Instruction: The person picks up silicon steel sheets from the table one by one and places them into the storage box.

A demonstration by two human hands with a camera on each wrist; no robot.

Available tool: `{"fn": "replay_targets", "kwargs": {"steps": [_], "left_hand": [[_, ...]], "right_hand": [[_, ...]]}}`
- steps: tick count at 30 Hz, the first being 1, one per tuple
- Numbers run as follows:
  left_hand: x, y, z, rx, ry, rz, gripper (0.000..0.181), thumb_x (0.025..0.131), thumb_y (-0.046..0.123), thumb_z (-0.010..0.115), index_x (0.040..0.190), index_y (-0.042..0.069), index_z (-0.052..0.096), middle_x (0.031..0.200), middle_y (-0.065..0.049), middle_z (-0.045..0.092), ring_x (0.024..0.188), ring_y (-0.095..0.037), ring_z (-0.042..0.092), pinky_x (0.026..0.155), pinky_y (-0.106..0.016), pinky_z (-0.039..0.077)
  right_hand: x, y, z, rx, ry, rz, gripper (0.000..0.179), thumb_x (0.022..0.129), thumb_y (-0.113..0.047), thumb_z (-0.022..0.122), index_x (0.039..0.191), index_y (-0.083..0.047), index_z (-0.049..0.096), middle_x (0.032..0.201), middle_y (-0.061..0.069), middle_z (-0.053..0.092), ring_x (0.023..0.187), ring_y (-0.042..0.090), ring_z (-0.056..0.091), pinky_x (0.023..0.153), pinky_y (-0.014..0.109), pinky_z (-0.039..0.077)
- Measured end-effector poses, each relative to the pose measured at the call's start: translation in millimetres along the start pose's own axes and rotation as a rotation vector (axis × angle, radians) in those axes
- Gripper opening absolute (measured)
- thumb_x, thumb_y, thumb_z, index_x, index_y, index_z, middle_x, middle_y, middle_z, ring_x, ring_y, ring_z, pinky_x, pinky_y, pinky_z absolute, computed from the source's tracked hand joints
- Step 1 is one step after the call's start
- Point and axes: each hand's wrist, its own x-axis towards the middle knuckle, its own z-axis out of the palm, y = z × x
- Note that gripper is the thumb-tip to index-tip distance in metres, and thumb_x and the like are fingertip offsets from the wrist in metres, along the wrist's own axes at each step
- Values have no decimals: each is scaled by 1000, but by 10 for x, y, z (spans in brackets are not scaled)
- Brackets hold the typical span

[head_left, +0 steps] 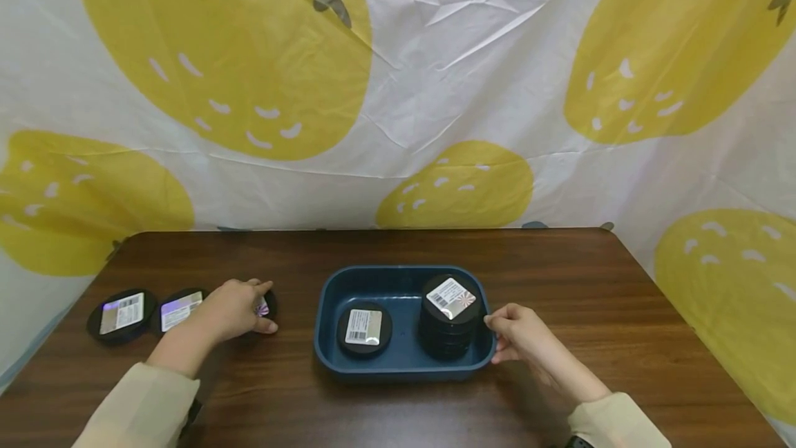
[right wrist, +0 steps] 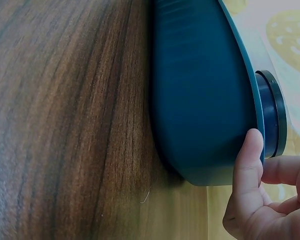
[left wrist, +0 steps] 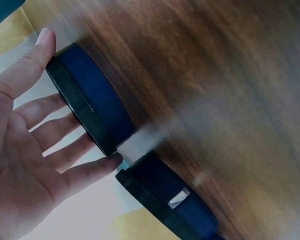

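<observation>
A blue plastic bin [head_left: 404, 368] stands on the table. My right hand [head_left: 528, 341] pinches its right end wall, the thumb [right wrist: 251, 147] outside and the fingers at the inner side of the rim. Inside, a stack of several round black lidded tubs [head_left: 452, 320] stands at the right, and a single labelled tub [head_left: 363, 329] lies at the left. My left hand [head_left: 231, 310] lies over another round black tub [left wrist: 92, 100] on the table, thumb at one edge, fingers around the lid. Its fingertips are partly hidden behind the lid.
Left of that tub, two more labelled tubs, a middle one [head_left: 180, 310] and an outer one [head_left: 122, 316], lie in a row on the brown wooden table [head_left: 298, 406]. A white cloth [head_left: 423, 88] with yellow fruit prints hangs behind the table and along its sides.
</observation>
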Motion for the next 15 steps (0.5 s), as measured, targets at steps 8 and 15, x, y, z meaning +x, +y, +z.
{"fn": "replay_targets", "kwargs": {"steps": [8, 15], "left_hand": [[32, 4, -37, 25, -10, 6, 79, 66, 46, 79, 123, -4, 56, 118, -27, 58, 105, -44, 55, 85, -53, 47], [32, 22, -14, 21, -5, 4, 77, 66, 47, 79, 123, 1, 58, 119, -23, 59, 105, -40, 57, 83, -52, 48]], "right_hand": [[2, 4, -1, 4, -3, -2, 23, 91, -8, 51, 101, 11, 45, 68, 7, 48, 53, 14, 49, 49, 25, 52], [6, 2, 2, 0, -1, 2, 22, 91, -9, 52, 100, 11, 46, 67, 6, 47, 52, 14, 49, 48, 25, 52]]}}
